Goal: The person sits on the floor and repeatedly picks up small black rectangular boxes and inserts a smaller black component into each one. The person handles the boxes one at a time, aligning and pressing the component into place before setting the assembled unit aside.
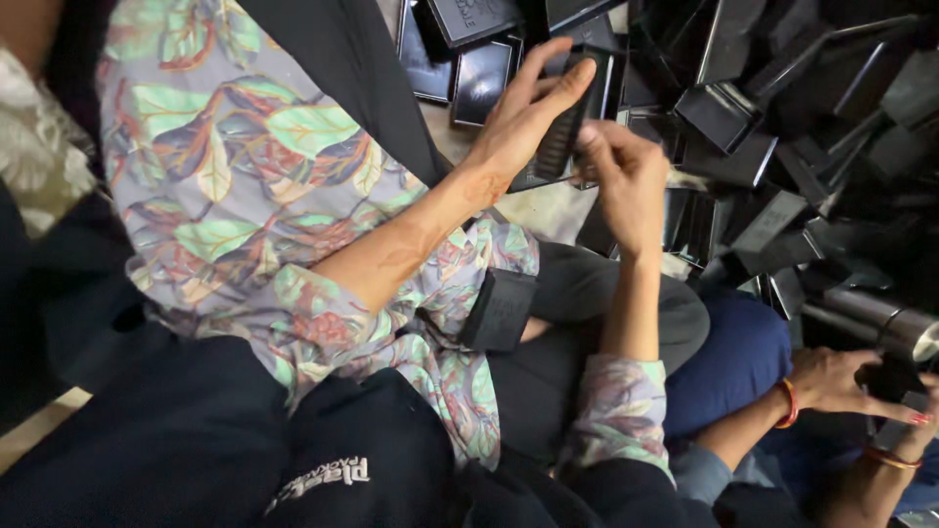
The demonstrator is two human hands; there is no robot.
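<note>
My left hand (pixel 523 117) is held flat with its fingers stretched along a black box piece (pixel 560 137) that stands on edge. My right hand (pixel 626 181) pinches the same piece from the right side, fingers curled at its edge. Both hands hold it above my lap, in front of a heap of black box parts (pixel 773 127). Both arms wear floral sleeves. The hands hide most of the held piece.
A small black box part (pixel 501 309) lies on my lap. At the lower right, another person's hands (pixel 846 381), with orange bangles, hold a dark object beside a shiny metal cylinder (pixel 885 323). Flat black lids (pixel 479 68) lie at the top centre.
</note>
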